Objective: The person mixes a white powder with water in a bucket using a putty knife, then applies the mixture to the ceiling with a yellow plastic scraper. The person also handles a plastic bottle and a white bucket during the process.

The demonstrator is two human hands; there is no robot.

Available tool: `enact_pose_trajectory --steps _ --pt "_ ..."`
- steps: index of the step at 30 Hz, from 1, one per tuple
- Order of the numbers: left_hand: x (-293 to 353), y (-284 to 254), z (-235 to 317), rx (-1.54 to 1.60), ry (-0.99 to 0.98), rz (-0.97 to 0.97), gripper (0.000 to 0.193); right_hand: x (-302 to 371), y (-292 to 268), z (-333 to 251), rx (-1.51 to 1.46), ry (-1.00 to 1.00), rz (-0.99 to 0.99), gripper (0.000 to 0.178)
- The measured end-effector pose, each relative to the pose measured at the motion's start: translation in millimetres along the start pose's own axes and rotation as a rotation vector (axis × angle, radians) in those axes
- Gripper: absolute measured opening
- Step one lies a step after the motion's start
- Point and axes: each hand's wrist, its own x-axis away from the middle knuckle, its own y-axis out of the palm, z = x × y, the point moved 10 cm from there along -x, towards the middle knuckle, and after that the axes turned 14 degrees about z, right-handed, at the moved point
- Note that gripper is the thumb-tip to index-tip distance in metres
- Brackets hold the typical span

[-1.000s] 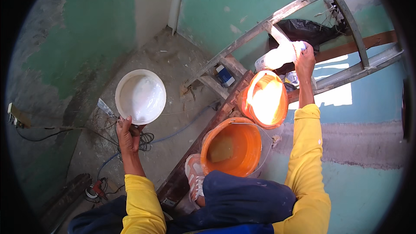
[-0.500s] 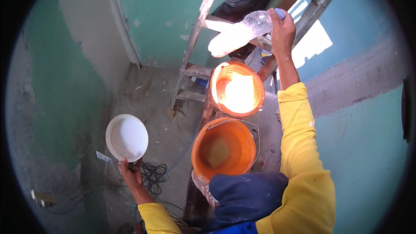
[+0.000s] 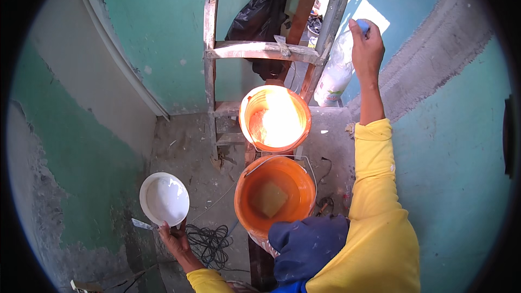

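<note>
The clear plastic bottle [image 3: 335, 73] is now hanging steeper below the gripping right hand [image 3: 369, 49].
Left hand [image 3: 177, 243] is holding a round white tub [image 3: 146, 196].

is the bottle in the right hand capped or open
Capped, it seems: a blue cap shows by the right hand atop the bottle; how tight, cannot tell.

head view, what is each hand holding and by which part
Left hand: white tub, by its near side; scraper, hold unclear. Right hand: bottle, by its blue-capped top.
</note>
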Motion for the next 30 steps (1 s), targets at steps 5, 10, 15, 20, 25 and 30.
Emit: enact_pose_trajectory --steps 5,10,15,20,25,30 --pt "3.5 0.8 -12.4 -0.018 -0.028 0.009 0.066 41.9 19.9 68.7 -0.099 0.008 -0.039 0.046" --pt "6.2 4.5 -11.7 -0.016 -0.020 0.009 0.064 72.2 62.6 114.2 -0.229 0.184 -0.124 0.044" --pt "9.4 2.4 -12.3 -0.043 -0.028 0.017 0.062 101.7 86.9 143.8 -0.291 0.242 -0.122 0.041" --pt "12.7 16.8 -20.8 -0.057 -0.036 -0.021 0.061 124.4 112.8 185.2 -0.287 0.382 -0.196 0.044" --pt "19.0 35.0 -21.4 -0.064 -0.061 -0.080 0.062 137.4 126.8 192.2 -0.028 0.367 -0.313 0.055" --pt "33.7 67.4 -21.2 -0.104 -0.089 -0.119 0.059 135.5 124.3 181.1 -0.005 0.408 -0.426 0.071"
